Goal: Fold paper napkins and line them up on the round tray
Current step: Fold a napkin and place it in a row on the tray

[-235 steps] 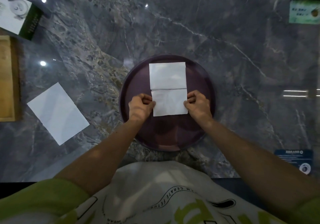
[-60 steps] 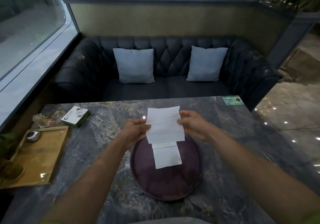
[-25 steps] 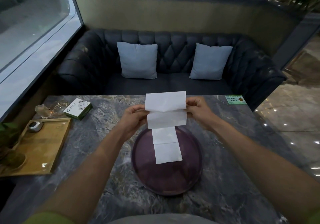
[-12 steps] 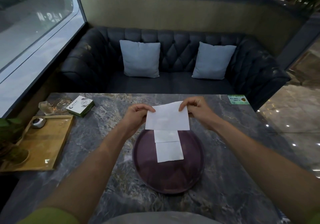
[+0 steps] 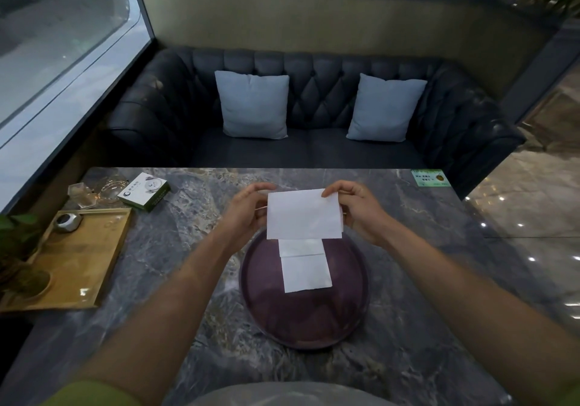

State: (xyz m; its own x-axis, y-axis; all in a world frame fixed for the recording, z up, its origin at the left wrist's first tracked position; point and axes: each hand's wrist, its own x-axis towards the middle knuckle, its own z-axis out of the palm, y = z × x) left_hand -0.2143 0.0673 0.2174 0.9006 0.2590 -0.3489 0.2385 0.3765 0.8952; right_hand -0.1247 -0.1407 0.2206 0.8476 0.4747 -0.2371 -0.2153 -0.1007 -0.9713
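Napkin [image 5: 303, 214] of white paper, folded into a wide rectangle, is held up in the air between both hands, over the far edge of the round tray [image 5: 301, 321], and it hides the tray's far rim. The left hand [image 5: 246, 214] grips its left side, with the fingers [image 5: 262, 187] curled over the top left corner and pinching the paper. The right hand [image 5: 359, 212] does the same on the other side, its fingers [image 5: 333, 189] pinching the top right corner. The sheet hangs flat and faces the person, with its lower edge level.

The tray is dark purple and sits on the grey marble worktop [image 5: 408, 280] straight in front of the person. Two folded napkins lie on it in a row running away from the person. The far napkin [image 5: 302, 247] lies just below the held sheet, and the near napkin [image 5: 306, 273] touches it edge to edge. The near half of the tray is bare.

At the left of the worktop there is a wooden tray [image 5: 78, 258] with a small metal object [image 5: 67, 221] on its far corner. Beyond it stand a small white and green box [image 5: 144, 191] and some glass dishes [image 5: 94, 190]. A green card [image 5: 430, 178] lies at the far right corner. Behind the worktop stands a dark tufted sofa [image 5: 314, 154] with two pale cushions [image 5: 252, 104].
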